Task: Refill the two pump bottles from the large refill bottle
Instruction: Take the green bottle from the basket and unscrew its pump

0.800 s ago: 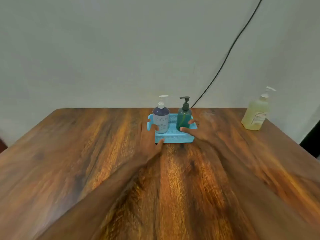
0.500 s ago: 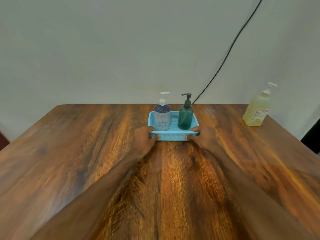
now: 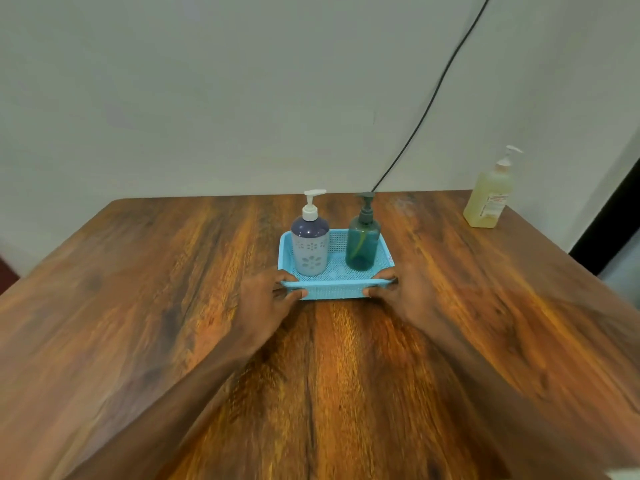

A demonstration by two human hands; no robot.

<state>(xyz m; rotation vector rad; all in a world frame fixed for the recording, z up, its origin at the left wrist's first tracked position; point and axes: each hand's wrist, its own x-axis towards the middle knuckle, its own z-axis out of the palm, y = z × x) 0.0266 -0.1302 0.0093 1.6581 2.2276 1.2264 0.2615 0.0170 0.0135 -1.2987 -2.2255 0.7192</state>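
A light blue mesh tray (image 3: 334, 289) stands on the wooden table, holding two upright pump bottles. On its left is a white flower-patterned bottle with a dark blue top and white pump (image 3: 310, 242). On its right is a teal see-through bottle with a dark pump (image 3: 363, 241). My left hand (image 3: 268, 301) grips the tray's near left corner, and my right hand (image 3: 403, 292) grips its near right corner. The large refill bottle (image 3: 489, 197), pale yellow with a white pump, stands at the table's far right corner.
The wooden table (image 3: 173, 306) runs up to a grey wall. A black cable (image 3: 429, 109) hangs down the wall behind the tray. The table's right edge lies just past the refill bottle.
My hands moved back from beside the bottles to the tray's near corners and closed on them. The tray now appears nearer to me.
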